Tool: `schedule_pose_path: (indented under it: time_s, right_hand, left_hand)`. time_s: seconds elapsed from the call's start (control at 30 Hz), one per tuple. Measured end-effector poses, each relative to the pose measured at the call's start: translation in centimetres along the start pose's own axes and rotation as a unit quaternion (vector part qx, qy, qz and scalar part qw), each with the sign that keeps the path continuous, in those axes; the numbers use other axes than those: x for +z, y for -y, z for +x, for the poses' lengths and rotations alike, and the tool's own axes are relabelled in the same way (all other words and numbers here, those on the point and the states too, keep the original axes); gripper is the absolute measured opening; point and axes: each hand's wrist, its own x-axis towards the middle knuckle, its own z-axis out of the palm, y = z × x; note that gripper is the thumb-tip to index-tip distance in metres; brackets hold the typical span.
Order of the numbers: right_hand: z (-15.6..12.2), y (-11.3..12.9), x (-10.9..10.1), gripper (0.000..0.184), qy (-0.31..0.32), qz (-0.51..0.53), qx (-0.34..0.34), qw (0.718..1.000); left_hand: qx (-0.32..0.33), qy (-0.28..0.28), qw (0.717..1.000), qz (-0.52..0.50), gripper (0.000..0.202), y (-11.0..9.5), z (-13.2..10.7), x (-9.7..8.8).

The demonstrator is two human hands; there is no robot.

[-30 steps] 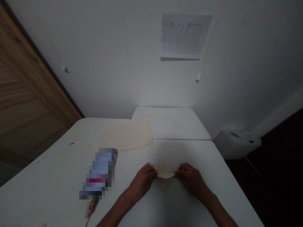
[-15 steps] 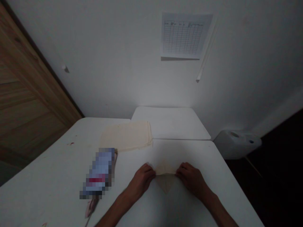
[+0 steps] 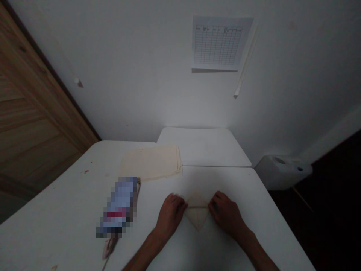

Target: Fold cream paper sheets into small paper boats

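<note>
A small cream piece of folded paper or cloth (image 3: 197, 213) lies on the white table (image 3: 67, 210), shaped like a diamond with a crease across its middle. My left hand (image 3: 171, 213) presses on its left corner with fingers curled. My right hand (image 3: 225, 212) pinches its right corner. Both forearms reach in from the bottom edge.
A flat stack of cream sheets (image 3: 150, 162) lies farther back on the table. A blurred-out oblong object (image 3: 120, 205) rests to the left of my hands. A second white tabletop (image 3: 203, 146) adjoins at the back by the wall. A wooden door (image 3: 31, 116) stands left.
The upper flap of the small piece has been folded down flat, so it now shows a diamond shape. Both hands stayed at its side corners, shifting slightly.
</note>
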Motion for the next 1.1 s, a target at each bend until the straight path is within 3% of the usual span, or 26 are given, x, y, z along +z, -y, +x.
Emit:
schedule_pose_path:
  time_s: [0.37,0.5,0.6,0.67,0.87,1.1]
  right_hand:
    - [0.0,1.0,0.9,0.017,-0.059,-0.063,0.021,0.996]
    - [-0.1,1.8,1.5,0.014,-0.107,-0.070,-0.056,0.990]
    - [-0.3,2.9,1.8,0.023,-0.063,-0.041,-0.158,0.985]
    - [-0.2,3.5,1.9,0.025,-0.023,-0.035,-0.184,0.982]
    - [-0.1,3.6,2.0,0.032,0.012,-0.050,-0.180,0.982]
    - [-0.1,3.4,2.6,0.032,0.001,-0.053,-0.169,0.984]
  left_hand:
    - [0.007,0.001,0.999,0.033,0.017,0.1,0.1,0.2]
    - [0.013,-0.005,0.999,0.040,0.016,0.0,0.1,0.2]
    - [0.013,-0.002,0.999,0.045,0.017,0.0,0.0,0.2]
    - [0.012,-0.005,0.999,0.046,0.017,0.0,0.0,0.3]
    - [0.019,-0.013,0.999,0.049,0.021,0.1,-0.1,0.3]
    - [0.025,-0.013,0.999,0.042,0.017,0.0,-0.2,0.1]
